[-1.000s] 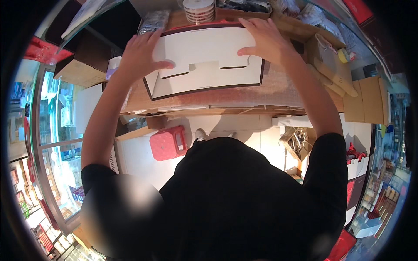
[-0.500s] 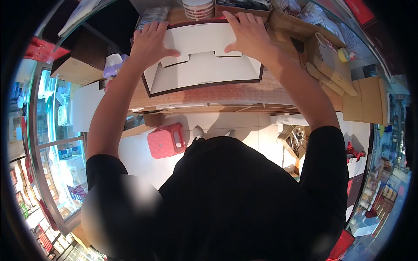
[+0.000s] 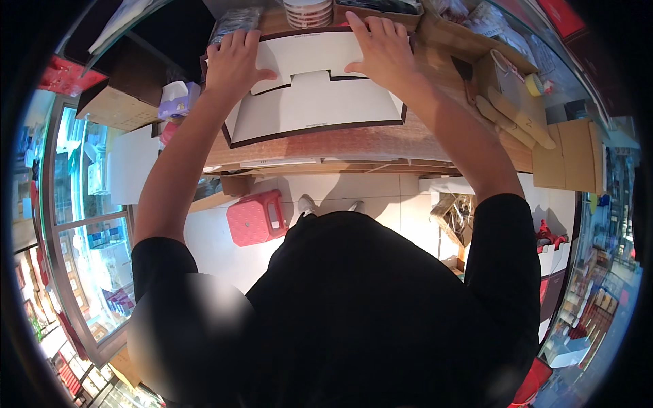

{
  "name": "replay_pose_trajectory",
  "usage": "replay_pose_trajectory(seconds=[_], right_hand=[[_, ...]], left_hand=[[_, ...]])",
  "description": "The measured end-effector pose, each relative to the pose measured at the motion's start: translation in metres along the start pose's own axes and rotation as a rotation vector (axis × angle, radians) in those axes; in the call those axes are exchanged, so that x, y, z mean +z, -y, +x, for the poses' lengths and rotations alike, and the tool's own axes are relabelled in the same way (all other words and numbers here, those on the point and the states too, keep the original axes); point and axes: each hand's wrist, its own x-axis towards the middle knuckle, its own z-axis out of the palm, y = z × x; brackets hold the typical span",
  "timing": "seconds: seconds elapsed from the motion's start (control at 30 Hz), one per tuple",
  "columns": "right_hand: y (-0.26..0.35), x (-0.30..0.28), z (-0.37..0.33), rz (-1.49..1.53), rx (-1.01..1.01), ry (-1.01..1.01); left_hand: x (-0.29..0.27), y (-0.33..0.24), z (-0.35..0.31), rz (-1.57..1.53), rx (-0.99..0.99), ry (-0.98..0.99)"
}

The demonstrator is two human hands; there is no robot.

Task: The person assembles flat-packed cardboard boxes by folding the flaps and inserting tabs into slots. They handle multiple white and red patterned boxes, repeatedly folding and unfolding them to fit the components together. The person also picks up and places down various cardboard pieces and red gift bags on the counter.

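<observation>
On the wooden counter lies a partly folded cardboard box (image 3: 309, 109), white inside with dark maroon edges. Flaps with cut slots cross its middle. My left hand (image 3: 235, 68) grips the far left part of the box, fingers over the far edge and thumb lying on the white panel. At the far right part, my right hand (image 3: 386, 58) grips the same panel, its fingers over the edge and its thumb near a slot. The fingertips beyond the far edge are partly hidden.
Behind the box stands a stack of white round tubs (image 3: 308, 12). A scraper (image 3: 466, 76) and a tan open carton (image 3: 507, 81) are on the right. A purple tissue pack (image 3: 178, 100) sits left. On the floor below stands a red stool (image 3: 257, 217).
The far panel sits slightly further away and the slotted flaps have shifted a little upward in view. Both hands keep their hold on the box.
</observation>
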Motion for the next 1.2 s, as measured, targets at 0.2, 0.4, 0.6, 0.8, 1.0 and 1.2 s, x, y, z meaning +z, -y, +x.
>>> replay_pose_trajectory(seconds=[0.2,0.4,0.6,0.8,1.0,1.2], right_hand=[[0.000,0.004,-0.003,0.002,-0.010,-0.034],[0.000,0.004,-0.005,0.008,-0.001,-0.030],[0.003,0.001,-0.004,0.023,-0.003,-0.020],[0.003,-0.002,-0.006,0.056,-0.009,-0.034],[0.004,-0.004,-0.004,0.060,-0.005,-0.008],[-0.006,-0.003,-0.005,0.140,-0.076,-0.003]], left_hand=[[0.004,0.002,-0.002,0.010,0.019,-0.033],[0.003,0.002,-0.001,0.003,0.021,-0.020],[0.007,0.013,-0.004,0.046,0.122,0.020],[0.009,0.018,-0.012,0.062,0.211,-0.055],[0.011,0.023,-0.014,0.013,0.209,-0.047],[0.000,0.028,-0.010,-0.126,0.237,0.044]])
